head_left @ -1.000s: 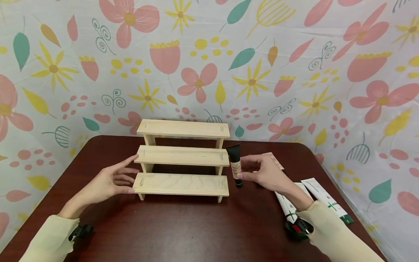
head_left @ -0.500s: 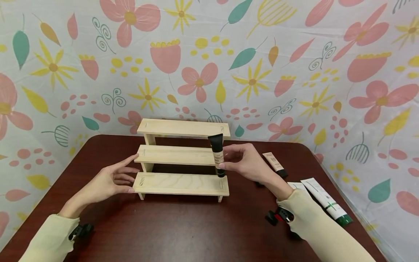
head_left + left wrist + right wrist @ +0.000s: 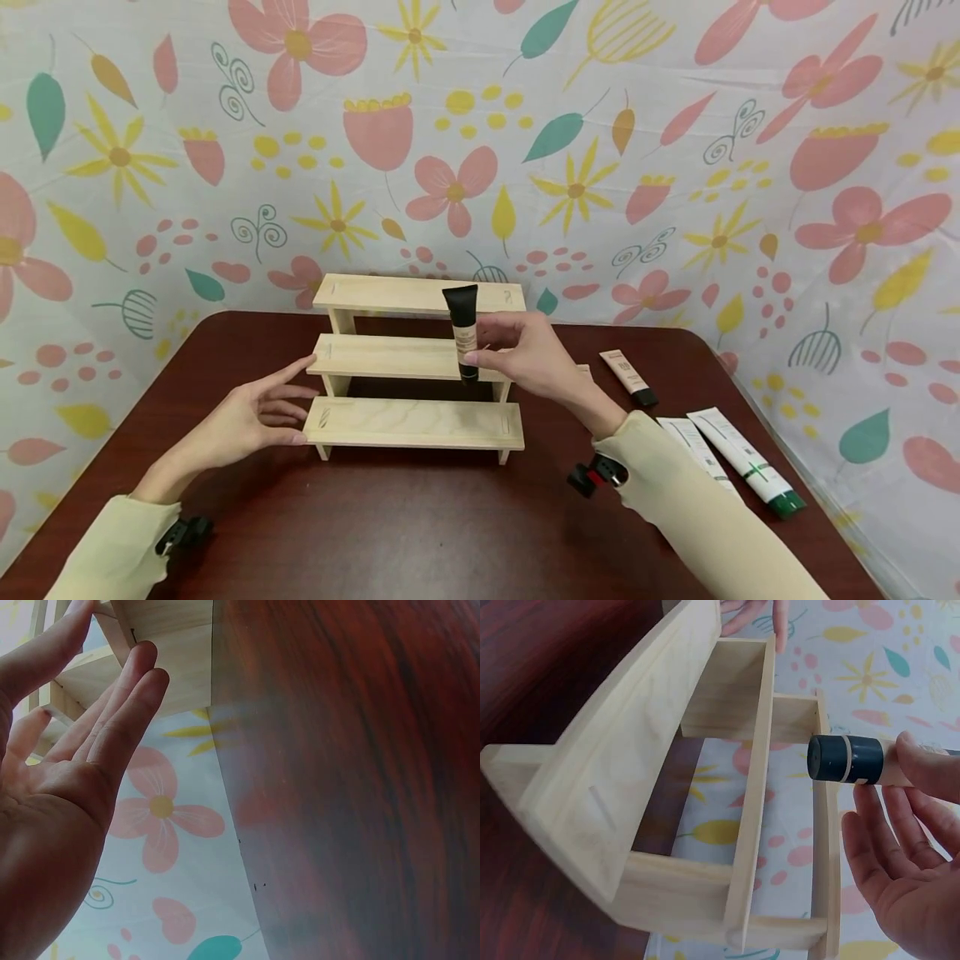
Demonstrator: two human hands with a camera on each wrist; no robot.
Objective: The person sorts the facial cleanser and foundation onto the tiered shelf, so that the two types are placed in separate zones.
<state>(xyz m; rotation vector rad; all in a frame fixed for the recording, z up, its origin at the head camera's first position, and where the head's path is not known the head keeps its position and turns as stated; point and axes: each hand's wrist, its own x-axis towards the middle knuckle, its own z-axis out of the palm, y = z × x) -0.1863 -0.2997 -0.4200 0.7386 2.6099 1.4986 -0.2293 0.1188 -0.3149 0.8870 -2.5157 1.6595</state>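
A three-step wooden display rack (image 3: 412, 421) stands on the dark table. My right hand (image 3: 532, 357) pinches a small black-and-beige cosmetic tube (image 3: 465, 336) between thumb and fingers, nearly upright in front of the middle and top steps. In the right wrist view the tube's black cap (image 3: 846, 759) points towards the rack (image 3: 750, 787), and the tube appears apart from the wood. My left hand (image 3: 240, 412) is at the rack's left end, its forefinger and thumb at the ends of the middle and bottom steps. The left wrist view shows those fingers (image 3: 127, 712) extended.
A beige tube with a black cap (image 3: 628, 377) lies right of my right wrist. Further right lie two white tubes, one with a green cap (image 3: 785, 503) and another (image 3: 693, 446) partly under my sleeve. A floral cloth (image 3: 600, 192) hangs behind the table (image 3: 420, 525).
My right hand has carried the black-and-beige tube left and upward, from beside the rack's right end to in front of its steps. My left hand has stayed in place.
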